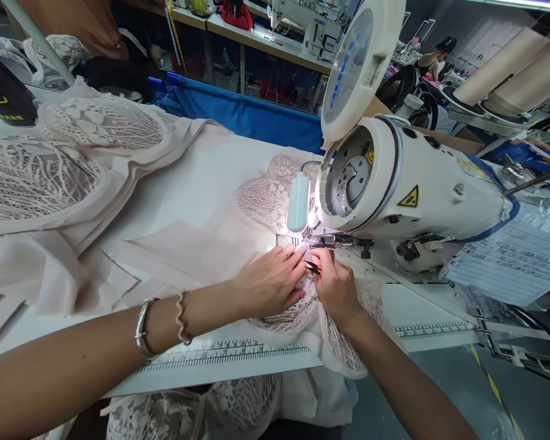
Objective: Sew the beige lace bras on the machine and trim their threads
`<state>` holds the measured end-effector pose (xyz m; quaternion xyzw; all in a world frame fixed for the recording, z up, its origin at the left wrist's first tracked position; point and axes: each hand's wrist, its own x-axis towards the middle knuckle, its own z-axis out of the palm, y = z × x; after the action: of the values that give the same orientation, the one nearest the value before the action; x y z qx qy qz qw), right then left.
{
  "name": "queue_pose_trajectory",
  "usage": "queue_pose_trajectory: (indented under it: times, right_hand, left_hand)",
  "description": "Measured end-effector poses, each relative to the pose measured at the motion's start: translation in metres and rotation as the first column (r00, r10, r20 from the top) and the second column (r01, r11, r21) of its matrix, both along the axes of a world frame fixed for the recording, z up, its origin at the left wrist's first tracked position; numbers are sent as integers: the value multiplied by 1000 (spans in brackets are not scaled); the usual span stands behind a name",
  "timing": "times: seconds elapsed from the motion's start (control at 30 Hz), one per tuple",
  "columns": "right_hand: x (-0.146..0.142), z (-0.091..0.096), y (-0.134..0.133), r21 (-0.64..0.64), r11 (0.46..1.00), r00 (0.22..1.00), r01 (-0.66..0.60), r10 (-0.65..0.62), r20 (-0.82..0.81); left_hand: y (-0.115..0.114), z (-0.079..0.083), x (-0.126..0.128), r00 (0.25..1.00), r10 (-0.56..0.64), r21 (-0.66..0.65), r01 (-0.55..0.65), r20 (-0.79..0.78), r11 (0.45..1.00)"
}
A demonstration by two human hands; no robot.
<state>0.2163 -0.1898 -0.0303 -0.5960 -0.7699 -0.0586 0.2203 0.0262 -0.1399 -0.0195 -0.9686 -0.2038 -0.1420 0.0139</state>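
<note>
My left hand (275,281) lies palm down on a pale pink lace bra (286,321), its fingertips pressing the fabric near the needle area and its thumb apart. In my right hand (337,287) is a small pair of thread snips (312,267), with dark blades and a bit of orange showing. The right fingertips also touch the fabric edge beside the presser foot. Both hands are just in front of the sewing machine (426,177), whose round end cover (362,61) stands raised. A small lamp (299,201) lights the needle, which the fingers and lamp partly hide.
Stacked lace bras (132,125) cover the table's left side. Another lace piece (263,198) lies behind the lamp. A printed ruler (224,354) runs along the front edge, with more bras (245,400) below it. A blue cloth bin (242,116) stands behind; a person (433,61) sits far back.
</note>
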Motion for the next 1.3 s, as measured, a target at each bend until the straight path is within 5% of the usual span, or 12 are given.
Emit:
queue_pose_trajectory:
  times: [0.17,0.73,0.9,1.0,1.1,1.2,1.3]
  right_hand:
    - [2,1,0,10,996,995,-83,83,50]
    - [3,1,4,-82,996,994,-25,33,100]
    - [-1,9,7,-185,977,989,108,-87,116]
    - [2,16,8,-244,951,980,191,-169,110]
    - [9,23,4,-214,973,996,85,-86,4]
    - [16,26,0,-190,977,994,-93,80,-73]
    - [18,25,-1,-180,975,991,-128,120,-54]
  left_hand:
    - [4,-2,1,999,-1,-39,3,38,999]
    - [4,-3,0,997,70,-42,-71,-10,997]
    - [6,-7,-1,996,91,3,-91,-2,996]
    - [3,-7,-1,1000,-19,92,20,-7,996]
    - [-2,-4,-1,990,-138,99,141,-37,985]
    - [-2,-1,-4,992,-117,3,118,-45,993]
    - [7,-1,-8,992,-130,-86,129,-3,988]
